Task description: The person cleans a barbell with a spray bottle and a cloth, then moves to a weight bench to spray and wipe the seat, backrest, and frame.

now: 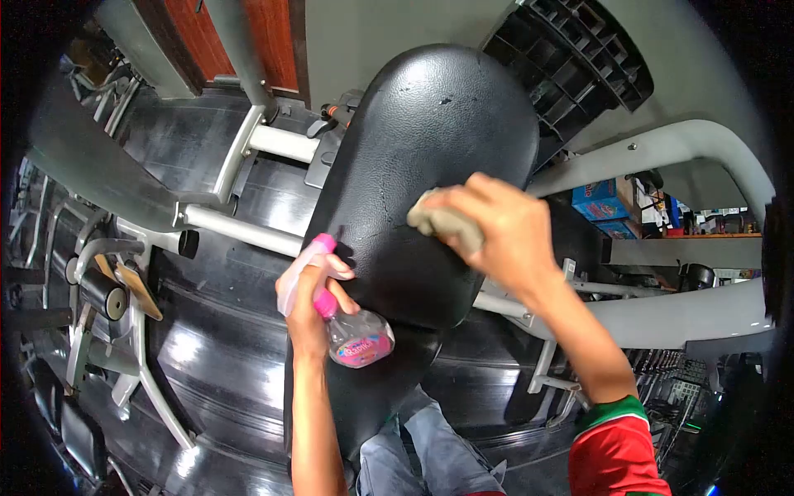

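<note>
A clear spray bottle [361,337] with a pink nozzle and a pink label is gripped in my left hand [310,289], fingers wrapped round its neck and trigger. Its nozzle points up the bench over the left edge of the pad. My right hand [506,227] is closed on a bunched beige cloth [447,225], held over the middle of the black padded bench [447,107]. The pad has a few small worn marks near its far end. Below both hands, the nearer seat section of the bench shows partly behind the bottle.
Pale metal frame tubes [248,229] run out on both sides of the bench. A black plastic rack [571,58] leans at the far right, with blue boxes [601,204] below it. Other gym equipment [107,298] stands at left on the dark floor [215,331].
</note>
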### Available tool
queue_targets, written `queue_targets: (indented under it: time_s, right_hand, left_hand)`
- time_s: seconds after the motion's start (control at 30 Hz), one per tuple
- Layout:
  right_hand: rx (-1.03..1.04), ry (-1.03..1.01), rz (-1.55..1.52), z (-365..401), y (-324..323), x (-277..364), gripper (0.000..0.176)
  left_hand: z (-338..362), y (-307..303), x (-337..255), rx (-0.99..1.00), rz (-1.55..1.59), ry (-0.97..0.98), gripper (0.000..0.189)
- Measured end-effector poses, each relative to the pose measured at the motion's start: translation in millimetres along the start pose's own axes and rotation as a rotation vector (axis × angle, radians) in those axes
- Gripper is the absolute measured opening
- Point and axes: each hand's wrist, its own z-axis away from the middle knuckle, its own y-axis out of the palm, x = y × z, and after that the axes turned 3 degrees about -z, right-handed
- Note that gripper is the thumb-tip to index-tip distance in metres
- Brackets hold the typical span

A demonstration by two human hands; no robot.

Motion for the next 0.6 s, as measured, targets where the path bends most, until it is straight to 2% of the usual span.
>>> queue_targets:
  time_s: [0.1, 0.23, 0.3, 0.4, 0.5, 0.53, 0.6]
  right_hand:
    - [-0.157, 0.052, -0.007, -19, -9, -24, 0.028]
    - [-0.268, 0.083, -0.107, -14, 7, -18, 0.03]
    - [-0.238, 0.026, -0.154, 5, 16, -13, 0.034]
    - [-0.044, 0.073, -0.137, 38, 12, -6, 0.029]
    - [-0.083, 0.036, -0.1, 36, -2, -29, 0.028]
    - [-0.185, 0.032, -0.097, 30, 0, -42, 0.03]
    - [-0.219, 0.121, -0.132, 18, -11, -51, 0.032]
  left_hand:
    - [4, 19, -8, 0.171, -0.059, -0.035, 0.037]
    - [3, 30, -4, 0.205, -0.107, 0.02, 0.035]
    - [4, 28, -3, 0.22, -0.115, 0.042, 0.036]
    - [4, 26, -1, 0.192, -0.058, 0.026, 0.038]
    - [2, 19, 1, 0.234, -0.043, 0.032, 0.037]
    - [2, 16, 1, 0.233, -0.047, 0.03, 0.037]
    - [2, 13, 1, 0.274, -0.104, -0.008, 0.038]
